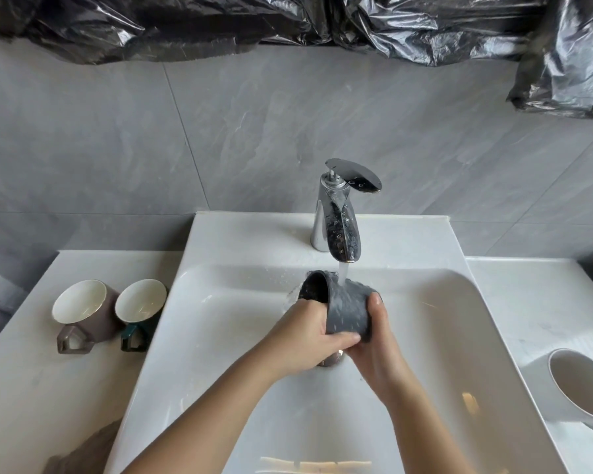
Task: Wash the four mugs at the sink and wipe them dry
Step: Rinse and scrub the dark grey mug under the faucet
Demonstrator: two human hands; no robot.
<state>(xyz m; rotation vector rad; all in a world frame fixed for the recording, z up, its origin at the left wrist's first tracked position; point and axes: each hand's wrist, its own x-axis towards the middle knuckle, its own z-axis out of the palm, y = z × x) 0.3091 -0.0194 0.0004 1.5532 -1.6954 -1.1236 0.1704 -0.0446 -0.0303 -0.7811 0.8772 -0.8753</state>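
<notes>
Waiting mugs: the brown mug point(83, 309) and the green mug point(139, 307) sit on the left bench point(31, 388), well apart from your hands.
Left hand point(308, 336): it grips the grey mug point(346, 309) at its open end.
Grey mug: it is tilted under the tap point(339, 227) stream; turn it slowly, I think.
Right hand point(377, 340): it is curled round the base end.
White mug point(579, 388): on the right bench.

The white desk point(24, 401) carried the sink point(254, 234) at its middle. To the left stood a brown mug point(95, 318) just beside a green mug point(141, 307), with a brownish cloth point(83, 453) nearer. To the right sat a white mug point(575, 383).
</notes>
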